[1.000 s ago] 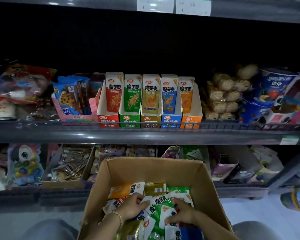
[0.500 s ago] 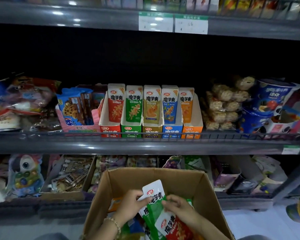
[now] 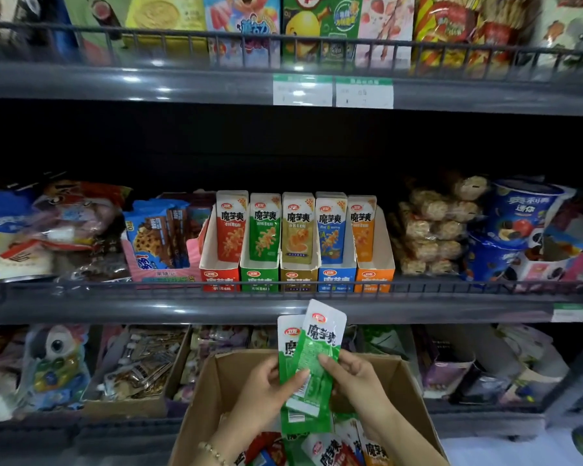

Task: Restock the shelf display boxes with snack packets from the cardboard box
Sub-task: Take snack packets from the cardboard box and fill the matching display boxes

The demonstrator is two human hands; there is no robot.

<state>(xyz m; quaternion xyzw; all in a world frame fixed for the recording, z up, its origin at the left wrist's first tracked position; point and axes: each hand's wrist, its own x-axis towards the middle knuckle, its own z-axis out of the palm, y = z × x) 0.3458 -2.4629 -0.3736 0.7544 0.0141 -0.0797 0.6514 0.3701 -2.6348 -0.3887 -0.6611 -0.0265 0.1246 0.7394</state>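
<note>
Both hands are raised over the middle of the open cardboard box (image 3: 216, 395), close together and just above its far rim. The left hand (image 3: 266, 388) comes up from the box's near left side. Its thumb presses across the front of two green packets (image 3: 312, 358) and its fingers curl behind them. The right hand (image 3: 354, 381) comes up from the near right side and pinches the packets' right edge, one fingertip on the front packet. Both forearms slant inward from the box's near rim. A beaded bracelet (image 3: 212, 451) circles the left wrist.
</note>
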